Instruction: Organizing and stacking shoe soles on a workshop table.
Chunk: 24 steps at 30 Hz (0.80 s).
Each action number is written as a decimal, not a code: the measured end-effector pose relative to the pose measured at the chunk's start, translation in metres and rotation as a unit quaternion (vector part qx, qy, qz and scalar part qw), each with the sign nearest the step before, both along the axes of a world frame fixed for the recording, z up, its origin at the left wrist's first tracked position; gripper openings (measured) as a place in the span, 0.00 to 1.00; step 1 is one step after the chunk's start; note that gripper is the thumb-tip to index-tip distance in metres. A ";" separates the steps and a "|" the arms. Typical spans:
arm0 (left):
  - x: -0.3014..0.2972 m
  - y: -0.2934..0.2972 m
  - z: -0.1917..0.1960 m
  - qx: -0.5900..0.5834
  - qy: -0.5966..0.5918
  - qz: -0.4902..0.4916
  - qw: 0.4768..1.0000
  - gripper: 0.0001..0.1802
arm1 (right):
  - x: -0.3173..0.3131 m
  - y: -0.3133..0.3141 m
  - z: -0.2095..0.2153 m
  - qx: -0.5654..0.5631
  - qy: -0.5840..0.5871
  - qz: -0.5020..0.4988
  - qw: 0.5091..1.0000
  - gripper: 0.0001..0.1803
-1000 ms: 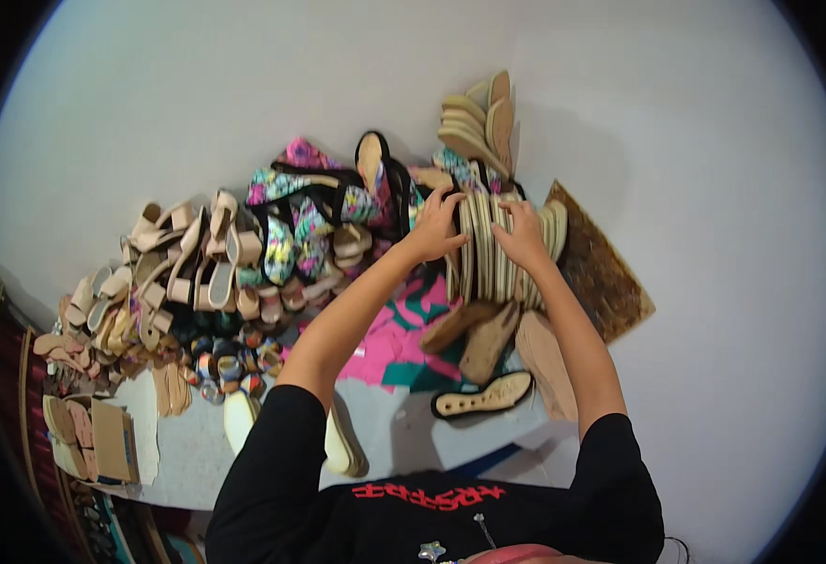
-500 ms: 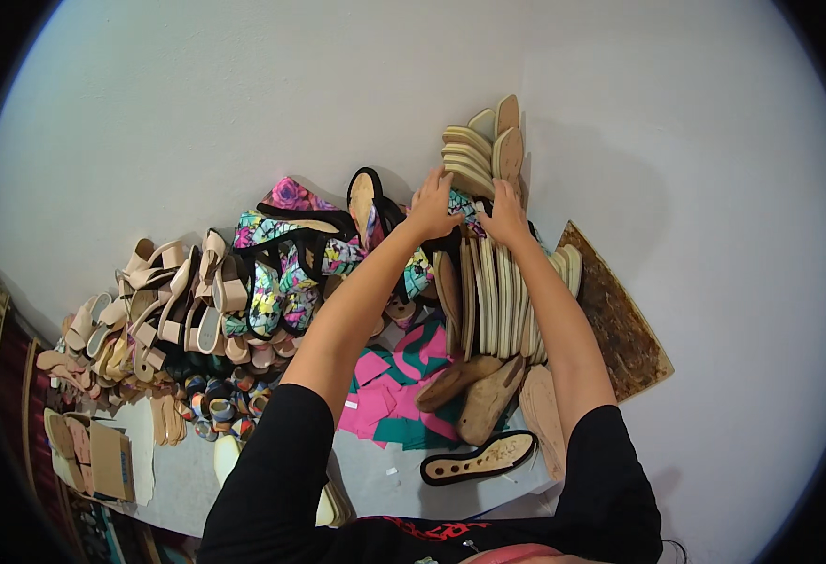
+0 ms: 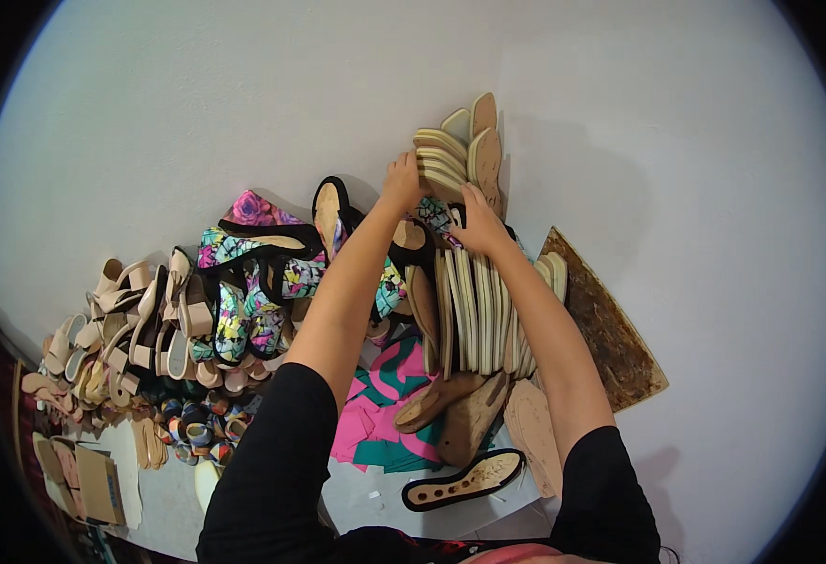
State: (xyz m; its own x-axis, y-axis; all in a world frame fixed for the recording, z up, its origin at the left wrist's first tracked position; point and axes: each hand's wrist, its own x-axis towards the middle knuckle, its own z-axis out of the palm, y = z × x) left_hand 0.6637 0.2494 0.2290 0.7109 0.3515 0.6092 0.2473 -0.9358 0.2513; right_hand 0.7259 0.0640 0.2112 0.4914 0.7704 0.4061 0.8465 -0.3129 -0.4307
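Past the upright row of cream-edged tan soles (image 3: 474,315), the person's right hand (image 3: 483,228) has parted fingers, contact unclear; the left hand (image 3: 401,183) meets the slanted, cream-edged tan sole stack (image 3: 442,158) by the off-white wall (image 3: 582,103), grip unclear. Even, two-sided support should prevent sliding.
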 end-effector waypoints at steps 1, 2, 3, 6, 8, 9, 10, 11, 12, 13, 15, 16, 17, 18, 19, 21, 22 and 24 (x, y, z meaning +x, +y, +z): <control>0.002 -0.007 0.004 -0.002 0.001 -0.006 1.000 0.45 | 0.005 -0.004 -0.002 -0.004 0.004 -0.006 1.000 0.45; 0.001 -0.009 0.008 0.026 0.013 0.010 1.000 0.45 | 0.009 -0.004 -0.003 -0.004 0.003 -0.007 1.000 0.45; 0.001 -0.010 0.010 0.054 0.025 0.026 0.998 0.44 | 0.012 -0.004 -0.006 -0.005 -0.002 -0.010 1.000 0.45; 0.000 -0.002 0.011 0.021 0.012 0.004 1.000 0.43 | 0.014 0.000 -0.010 -0.002 -0.014 0.000 1.000 0.45; -0.001 0.007 0.012 0.019 0.003 -0.004 1.000 0.42 | 0.015 0.003 -0.009 0.001 -0.021 0.011 1.000 0.45; -0.001 0.011 0.011 0.017 -0.003 -0.012 1.000 0.41 | 0.015 0.005 -0.008 0.002 -0.016 0.013 1.000 0.45; -0.001 0.014 0.010 0.017 -0.004 -0.010 1.000 0.41 | 0.016 0.007 -0.006 0.003 -0.011 0.016 1.000 0.45; -0.001 0.016 0.011 0.029 -0.018 -0.036 0.999 0.39 | 0.018 0.008 -0.004 0.003 -0.011 0.017 1.000 0.45; -0.002 0.017 0.012 0.042 -0.031 -0.062 0.997 0.38 | 0.022 0.007 0.001 0.010 -0.017 0.004 1.000 0.45; -0.001 0.017 0.013 0.043 -0.031 -0.058 0.997 0.38 | 0.026 0.006 0.005 0.017 -0.023 -0.008 1.000 0.45; -0.001 0.013 0.012 0.018 -0.041 -0.080 0.996 0.37 | 0.032 0.010 0.015 0.031 -0.017 -0.020 0.999 0.43; -0.003 0.014 0.013 0.019 -0.039 -0.075 0.996 0.37 | 0.034 0.013 0.020 0.042 -0.013 -0.036 0.998 0.41; -0.003 0.014 0.015 0.011 -0.024 -0.073 0.997 0.37 | 0.035 0.015 0.026 0.043 -0.012 -0.033 0.998 0.41; -0.004 0.014 0.018 0.003 -0.009 -0.072 0.997 0.37 | 0.035 0.018 0.033 0.047 -0.026 -0.011 0.998 0.36; -0.005 0.014 0.021 0.003 -0.009 -0.070 0.998 0.37 | 0.034 0.020 0.039 0.052 -0.041 0.011 0.998 0.33; -0.006 0.015 0.024 0.008 0.032 -0.066 0.997 0.36 | 0.035 0.026 0.045 0.040 -0.063 0.011 0.997 0.30; -0.005 0.016 0.025 0.007 0.031 -0.064 0.997 0.36 | 0.034 0.028 0.047 0.028 -0.085 0.008 0.996 0.27; -0.005 0.020 0.025 0.024 0.033 -0.087 0.995 0.34 | 0.031 0.034 0.052 0.010 -0.099 -0.007 0.995 0.27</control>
